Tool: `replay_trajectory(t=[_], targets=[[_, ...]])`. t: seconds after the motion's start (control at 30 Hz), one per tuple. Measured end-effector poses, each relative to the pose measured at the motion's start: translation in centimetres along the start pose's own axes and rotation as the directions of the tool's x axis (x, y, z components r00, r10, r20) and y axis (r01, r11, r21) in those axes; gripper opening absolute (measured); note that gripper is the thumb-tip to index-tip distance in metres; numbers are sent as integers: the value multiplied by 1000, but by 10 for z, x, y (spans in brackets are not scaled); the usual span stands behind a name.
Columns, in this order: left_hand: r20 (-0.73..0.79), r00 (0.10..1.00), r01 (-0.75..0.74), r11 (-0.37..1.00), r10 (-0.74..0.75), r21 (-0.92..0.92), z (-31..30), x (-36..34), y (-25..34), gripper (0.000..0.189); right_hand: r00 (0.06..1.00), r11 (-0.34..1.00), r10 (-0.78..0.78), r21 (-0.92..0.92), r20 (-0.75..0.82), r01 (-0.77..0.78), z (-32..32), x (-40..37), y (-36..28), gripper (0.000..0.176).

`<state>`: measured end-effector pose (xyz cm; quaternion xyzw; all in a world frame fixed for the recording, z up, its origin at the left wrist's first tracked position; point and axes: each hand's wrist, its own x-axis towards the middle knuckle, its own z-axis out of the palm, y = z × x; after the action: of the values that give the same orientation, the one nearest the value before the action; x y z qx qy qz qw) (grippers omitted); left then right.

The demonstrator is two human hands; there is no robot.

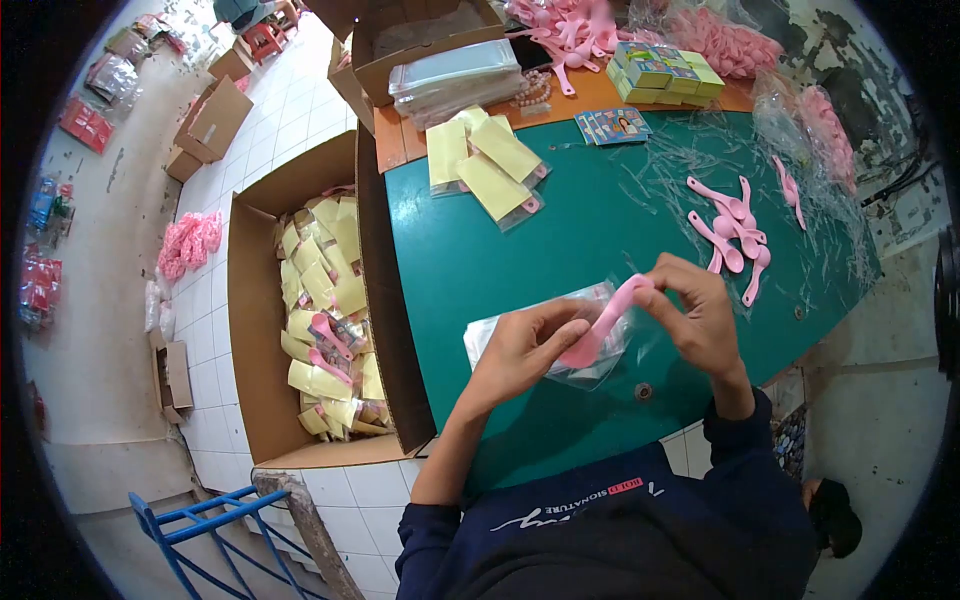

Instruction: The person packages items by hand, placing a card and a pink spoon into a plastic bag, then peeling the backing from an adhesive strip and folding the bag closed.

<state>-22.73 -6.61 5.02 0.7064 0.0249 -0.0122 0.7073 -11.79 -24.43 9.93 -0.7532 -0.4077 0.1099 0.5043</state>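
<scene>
A pink plastic spoon [603, 328] is held at a slant over the table, its bowl end low. My right hand [697, 312] pinches the upper end of its handle between thumb and fingers. Beside the bowl end, my left hand [525, 350] is closed with thumb against fingers at the edge of a clear plastic bag [598, 372]. The bowl overlaps this bag; I cannot tell how far inside it sits. Under both hands lies a stack of clear bags [480, 338], partly hidden by my left hand.
Loose pink spoons [735, 228] and plastic scraps lie on the green table [430, 260]. Bagged yellow cards [495, 180], picture cards [612, 127] and yellow-green card stacks [665, 75] are farther back. A cardboard box [245, 330] of packed bags stands left, near a blue metal frame [215, 520].
</scene>
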Motion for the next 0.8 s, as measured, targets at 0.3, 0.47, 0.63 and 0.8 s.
replay_trajectory(t=[0.3,0.47,0.63,0.8], targets=[[-335,817,-498,867,469,-1,-9,-19,11,30,991,991,130,-18,13,-130,-202,143,123,40],[-404,788,-550,826,464,-125,-16,-24,12,30,939,252,5,-908,-345,-335,-246,201,253,33],[-410,783,-580,788,468,-208,-15,-18,9,30,977,738,181,-640,-115,-212,-119,223,239,36],[-493,748,-593,781,444,-198,-24,-26,2,26,946,699,95,-656,-310,-285,-76,227,252,37]])
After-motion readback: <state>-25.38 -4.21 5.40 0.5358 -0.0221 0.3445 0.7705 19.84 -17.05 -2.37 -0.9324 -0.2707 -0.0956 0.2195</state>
